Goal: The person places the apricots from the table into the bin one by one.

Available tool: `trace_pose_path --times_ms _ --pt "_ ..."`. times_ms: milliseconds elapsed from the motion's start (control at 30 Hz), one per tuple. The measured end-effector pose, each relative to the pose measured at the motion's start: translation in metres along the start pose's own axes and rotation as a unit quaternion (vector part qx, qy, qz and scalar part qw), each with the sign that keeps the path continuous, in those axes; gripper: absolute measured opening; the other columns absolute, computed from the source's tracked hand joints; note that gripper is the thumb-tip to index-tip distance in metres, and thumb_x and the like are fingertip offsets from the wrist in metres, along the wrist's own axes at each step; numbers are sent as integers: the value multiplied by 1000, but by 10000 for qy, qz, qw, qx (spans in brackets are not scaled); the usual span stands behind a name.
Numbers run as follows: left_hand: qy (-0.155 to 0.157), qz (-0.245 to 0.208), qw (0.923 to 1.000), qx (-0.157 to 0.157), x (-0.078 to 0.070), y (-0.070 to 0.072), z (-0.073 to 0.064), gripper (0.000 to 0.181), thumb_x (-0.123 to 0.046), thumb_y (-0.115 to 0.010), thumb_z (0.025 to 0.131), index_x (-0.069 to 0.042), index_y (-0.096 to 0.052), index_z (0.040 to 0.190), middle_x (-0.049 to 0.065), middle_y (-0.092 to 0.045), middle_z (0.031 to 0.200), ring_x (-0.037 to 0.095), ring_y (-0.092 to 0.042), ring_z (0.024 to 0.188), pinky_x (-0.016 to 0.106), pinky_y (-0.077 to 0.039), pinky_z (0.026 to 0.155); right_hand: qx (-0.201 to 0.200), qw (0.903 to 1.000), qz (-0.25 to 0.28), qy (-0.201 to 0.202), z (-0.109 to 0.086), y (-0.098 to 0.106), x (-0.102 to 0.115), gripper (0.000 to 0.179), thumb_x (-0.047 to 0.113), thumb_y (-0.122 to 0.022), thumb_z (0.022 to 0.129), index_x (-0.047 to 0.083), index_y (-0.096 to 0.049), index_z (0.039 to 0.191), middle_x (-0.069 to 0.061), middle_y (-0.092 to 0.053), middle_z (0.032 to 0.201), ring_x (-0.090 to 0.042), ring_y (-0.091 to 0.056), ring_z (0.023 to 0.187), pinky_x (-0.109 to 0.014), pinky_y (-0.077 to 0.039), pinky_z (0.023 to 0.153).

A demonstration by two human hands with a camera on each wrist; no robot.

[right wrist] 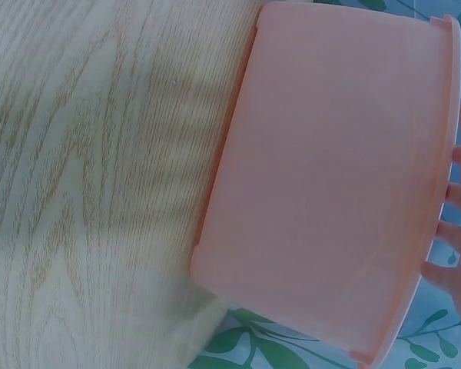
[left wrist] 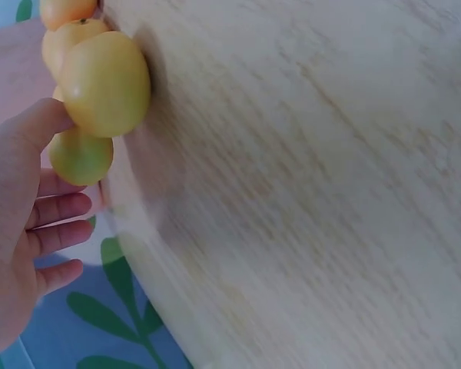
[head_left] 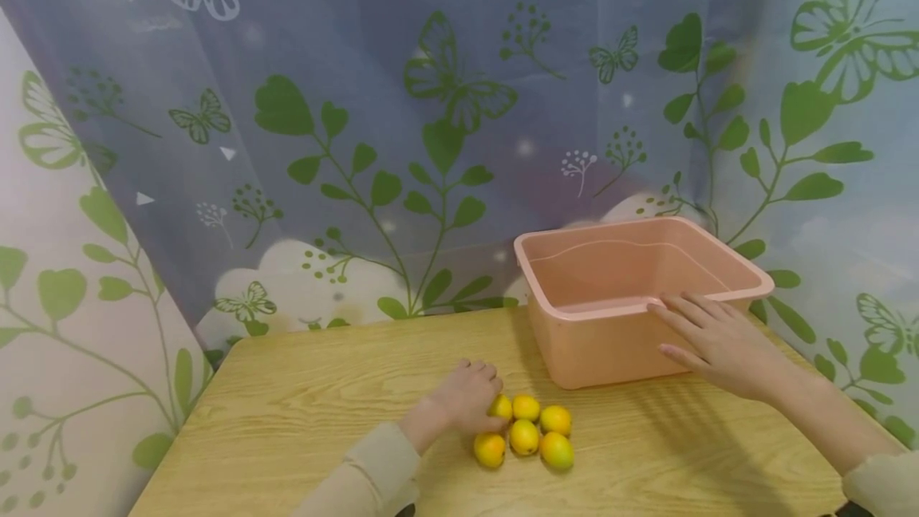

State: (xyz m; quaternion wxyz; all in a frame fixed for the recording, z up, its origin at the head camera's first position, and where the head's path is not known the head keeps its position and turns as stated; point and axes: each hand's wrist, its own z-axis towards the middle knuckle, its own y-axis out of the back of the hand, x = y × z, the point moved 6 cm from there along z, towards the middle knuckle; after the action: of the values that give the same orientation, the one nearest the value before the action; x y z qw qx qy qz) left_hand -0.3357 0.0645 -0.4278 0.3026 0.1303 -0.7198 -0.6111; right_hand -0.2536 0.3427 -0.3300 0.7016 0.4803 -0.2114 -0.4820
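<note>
Several small yellow fruits, some with orange or green patches, lie in a close cluster on the wooden table. My left hand (head_left: pixel 459 399) is at the cluster's left side, its thumb and fingers around the upper-left fruit (head_left: pixel 502 405). In the left wrist view the thumb overlaps the fruits behind a large yellow fruit (left wrist: pixel 111 88), and the other fingers extend loosely past a greenish fruit (left wrist: pixel 81 157). At the near rim of a pink plastic basin (head_left: pixel 610 351), my right hand (head_left: pixel 721 345) has its fingers spread, with the fingertips right at the rim in the right wrist view.
The basin stands at the back right of the wooden table (head_left: pixel 309 413), behind the fruits. A cloth backdrop (head_left: pixel 345 38) with leaves and butterflies hangs behind the table and along its sides. The table's left edge slants down toward the front.
</note>
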Motion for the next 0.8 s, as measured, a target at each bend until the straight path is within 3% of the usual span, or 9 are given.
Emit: trace_pose_path --times_ms 300,467,800 --pt "33 -114 9995 -310 10 12 -6 51 -55 -54 84 -12 -60 112 5 -55 114 22 -50 108 41 -37 95 110 9999 26 -42 0 0 -1 59 39 -55 91 7 -41 139 -23 -45 133 -44 -39 119 -55 -31 93" --pt "24 122 9984 -555 14 20 -8 49 -54 -55 85 -13 -59 110 4 -56 112 21 -50 107 40 -38 95 134 9999 59 -60 0 1 -1 60 39 -55 91 9 -39 141 -23 -45 133 -44 -39 119 -54 -31 93" --pt "-254 754 9849 -1537 19 38 -17 37 -50 -60 81 -16 -59 96 -2 -53 92 15 -50 89 33 -40 83 99 9999 63 -37 1 1 0 58 38 -55 91 9 -41 140 -23 -45 133 -44 -39 119 -53 -31 94"
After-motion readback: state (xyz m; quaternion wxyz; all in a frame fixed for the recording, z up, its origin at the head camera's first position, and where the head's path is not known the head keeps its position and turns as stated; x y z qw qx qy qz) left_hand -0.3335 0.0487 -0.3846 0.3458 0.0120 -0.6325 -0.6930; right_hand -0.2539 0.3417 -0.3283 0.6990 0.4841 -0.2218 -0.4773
